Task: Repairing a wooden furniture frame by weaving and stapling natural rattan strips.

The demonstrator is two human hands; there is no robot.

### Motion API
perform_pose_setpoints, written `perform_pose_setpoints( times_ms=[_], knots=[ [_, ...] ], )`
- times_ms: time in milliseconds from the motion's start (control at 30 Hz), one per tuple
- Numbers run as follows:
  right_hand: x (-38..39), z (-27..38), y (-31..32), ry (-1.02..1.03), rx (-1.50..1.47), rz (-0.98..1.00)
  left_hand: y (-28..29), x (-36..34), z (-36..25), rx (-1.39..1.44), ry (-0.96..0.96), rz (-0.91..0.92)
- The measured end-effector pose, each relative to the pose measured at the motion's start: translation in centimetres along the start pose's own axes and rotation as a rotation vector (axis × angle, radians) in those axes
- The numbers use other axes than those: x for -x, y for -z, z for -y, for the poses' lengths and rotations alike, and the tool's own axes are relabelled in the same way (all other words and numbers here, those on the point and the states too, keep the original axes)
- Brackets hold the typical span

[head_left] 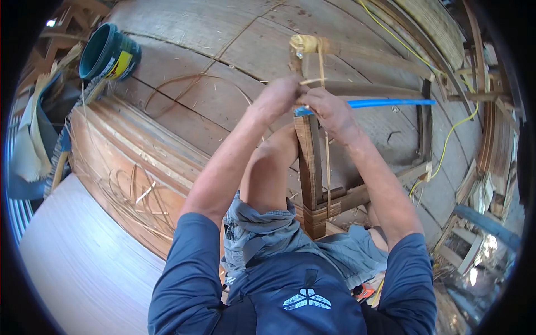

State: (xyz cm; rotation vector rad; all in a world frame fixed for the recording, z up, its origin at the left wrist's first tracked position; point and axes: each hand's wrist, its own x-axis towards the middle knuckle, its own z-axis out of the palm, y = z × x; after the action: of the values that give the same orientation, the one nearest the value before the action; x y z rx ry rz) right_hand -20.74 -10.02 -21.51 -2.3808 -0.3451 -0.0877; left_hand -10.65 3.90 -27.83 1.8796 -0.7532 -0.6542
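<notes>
My left hand [277,96] and my right hand [329,114] meet, fingers closed, at an upright post [306,162] of a wooden frame that stands between my legs. Just what each grips is hidden by the fingers. A pale cane strip [321,67] runs down beside them from a wrapped binding [304,43] at the frame's top corner, and another length hangs below. A long, thin blue strip or rod [391,102] extends rightward from beside my right hand. The frame's rails reach back to a darker far upright [427,128].
A dark green bucket [99,56] stands back left, beside stacked boards [134,139] with loose cane strands. A pale sheet [84,240] lies lower left. A yellow cord [455,125] runs along the right, beside timber scraps [472,245]. An orange tool [363,291] is partly visible below.
</notes>
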Motion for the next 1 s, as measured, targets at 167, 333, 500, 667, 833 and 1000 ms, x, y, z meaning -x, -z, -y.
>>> perform_pose_setpoints(
  times_ms=[167,333,500,667,833,1000],
  knots=[
    [-0.8,0.8,0.4,-0.024,0.229,-0.06,-1.7,-1.2,0.5,0.03,-0.331,0.015],
    [-2.3,-2.2,0.5,-0.302,0.365,-0.005,-0.9,-0.4,-0.3,0.022,0.06,0.134],
    [-3.2,-3.4,-0.3,-0.297,0.247,-0.072,-2.5,-0.4,-1.3,-0.101,-0.01,-0.182],
    [-2.6,-3.6,0.3,-0.362,0.231,0.008,-3.8,-0.4,0.2,-0.325,-0.061,-0.247],
    [-1.7,-5.4,2.4,-0.423,0.178,0.11,-3.1,0.6,2.2,-0.545,-0.256,-0.227],
    [0.1,-8.1,3.4,-0.64,0.212,0.165,-2.9,0.5,3.1,-0.075,-0.032,-0.051]
  ],
)
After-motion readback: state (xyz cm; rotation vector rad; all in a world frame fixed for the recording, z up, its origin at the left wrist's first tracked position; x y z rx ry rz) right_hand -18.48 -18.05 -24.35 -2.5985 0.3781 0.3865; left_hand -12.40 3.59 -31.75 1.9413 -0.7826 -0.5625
